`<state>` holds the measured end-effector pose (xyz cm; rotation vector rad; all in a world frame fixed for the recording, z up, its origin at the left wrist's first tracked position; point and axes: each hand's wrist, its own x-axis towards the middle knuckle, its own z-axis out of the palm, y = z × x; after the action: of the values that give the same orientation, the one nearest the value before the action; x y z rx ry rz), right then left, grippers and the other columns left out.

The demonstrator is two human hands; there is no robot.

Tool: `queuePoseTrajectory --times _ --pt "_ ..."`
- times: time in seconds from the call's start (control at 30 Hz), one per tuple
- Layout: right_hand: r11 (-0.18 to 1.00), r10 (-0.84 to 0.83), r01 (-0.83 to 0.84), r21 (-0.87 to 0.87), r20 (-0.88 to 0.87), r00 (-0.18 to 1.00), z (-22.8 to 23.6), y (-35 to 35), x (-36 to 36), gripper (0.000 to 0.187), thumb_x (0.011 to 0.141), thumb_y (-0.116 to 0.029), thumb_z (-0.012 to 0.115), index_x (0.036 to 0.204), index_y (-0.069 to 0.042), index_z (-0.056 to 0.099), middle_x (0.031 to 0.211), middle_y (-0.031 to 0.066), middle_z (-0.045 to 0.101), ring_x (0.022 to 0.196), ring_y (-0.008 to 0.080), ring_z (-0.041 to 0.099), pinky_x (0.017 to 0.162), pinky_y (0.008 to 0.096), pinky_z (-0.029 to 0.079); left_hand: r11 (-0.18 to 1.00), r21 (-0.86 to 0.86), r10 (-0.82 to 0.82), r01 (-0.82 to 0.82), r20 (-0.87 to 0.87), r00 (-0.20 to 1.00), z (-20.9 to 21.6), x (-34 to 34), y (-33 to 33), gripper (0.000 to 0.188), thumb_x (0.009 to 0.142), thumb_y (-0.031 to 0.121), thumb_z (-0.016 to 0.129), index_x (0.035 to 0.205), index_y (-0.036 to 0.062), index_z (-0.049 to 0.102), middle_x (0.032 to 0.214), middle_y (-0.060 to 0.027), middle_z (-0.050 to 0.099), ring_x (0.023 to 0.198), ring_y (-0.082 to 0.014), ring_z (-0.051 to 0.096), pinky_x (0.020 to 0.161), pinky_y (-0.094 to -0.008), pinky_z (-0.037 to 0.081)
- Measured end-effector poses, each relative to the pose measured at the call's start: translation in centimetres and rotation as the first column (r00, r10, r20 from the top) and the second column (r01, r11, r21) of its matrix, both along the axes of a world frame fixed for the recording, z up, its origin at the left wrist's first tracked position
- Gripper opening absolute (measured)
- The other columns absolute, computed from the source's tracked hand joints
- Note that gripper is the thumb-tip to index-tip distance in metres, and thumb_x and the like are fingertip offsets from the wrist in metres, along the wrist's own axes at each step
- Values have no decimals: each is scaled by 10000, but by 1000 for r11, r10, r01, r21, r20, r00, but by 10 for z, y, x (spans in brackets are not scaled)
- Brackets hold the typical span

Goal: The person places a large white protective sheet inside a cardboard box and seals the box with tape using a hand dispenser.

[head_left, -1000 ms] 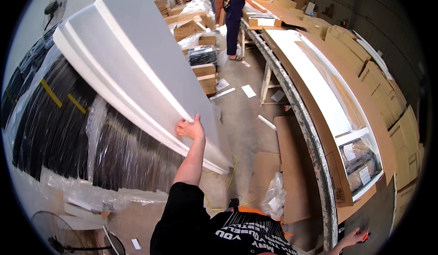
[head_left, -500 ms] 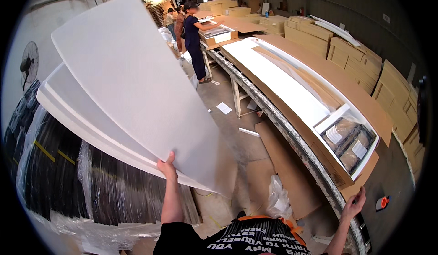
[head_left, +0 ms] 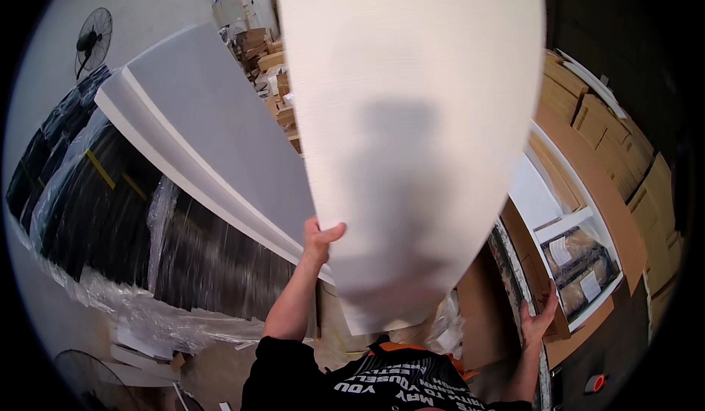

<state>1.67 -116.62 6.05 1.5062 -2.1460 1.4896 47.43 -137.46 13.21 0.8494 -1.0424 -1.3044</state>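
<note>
A large white foam sheet [head_left: 440, 66] stands upright in front of me, with a soft shadow on its face. My left hand [head_left: 319, 242] grips its left edge near the bottom, thumb on the face towards me. To the left, more foam sheets [head_left: 213, 110] lean in a stack on dark wrapped goods. At the right, my right hand [head_left: 538, 317] is open, fingers apart, beside the near wall of a long open carton [head_left: 530, 257]. White foam lining and dark parts in clear bags [head_left: 580, 264] show inside the carton.
Dark goods in plastic wrap [head_left: 213, 227] fill the left side, below a wall fan [head_left: 93, 40]. Flat cartons [head_left: 595, 124] are stacked beyond the bench [head_left: 514, 257] at right. An orange tape roll [head_left: 595, 384] lies at lower right. The raised sheet hides the middle distance.
The front foam sheet has come away from the leaning stack and swung right, now blocking the co-workers from view. My right hand has moved up and left along the carton's side.
</note>
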Motion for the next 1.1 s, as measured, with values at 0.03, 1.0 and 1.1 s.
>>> queuePoseTrajectory --times 0.03,1.0,1.1 --pt "994 43 -52 100 97 994 -6 0 -10 904 639 -220 782 1410 -32 348 1155 145 484 1010 271 486 892 358 419 998 5 -58 58 -6 998 3 -4 3 385 717 160 731 1024 -48 631 934 -93 660 806 -170 620 729 -299 492" --pt "920 355 -43 -390 781 513 117 48 -14 658 588 -307 863 1090 24 594 984 73 639 875 156 606 791 298 491 655 -122 -755 746 -59 653 -77 -83 -14 823 869 633 469 1459 98 263 1474 -98 323 1334 -299 328 1071 -458 308" --pt "859 485 -121 -498 714 505 124 38 -14 871 582 -261 876 1292 -12 438 1125 97 589 993 185 570 893 332 454 709 -154 -704 688 -124 699 -78 -81 -22 823 873 626 469 1449 73 274 1462 -116 331 1318 -310 345 1060 -456 325"
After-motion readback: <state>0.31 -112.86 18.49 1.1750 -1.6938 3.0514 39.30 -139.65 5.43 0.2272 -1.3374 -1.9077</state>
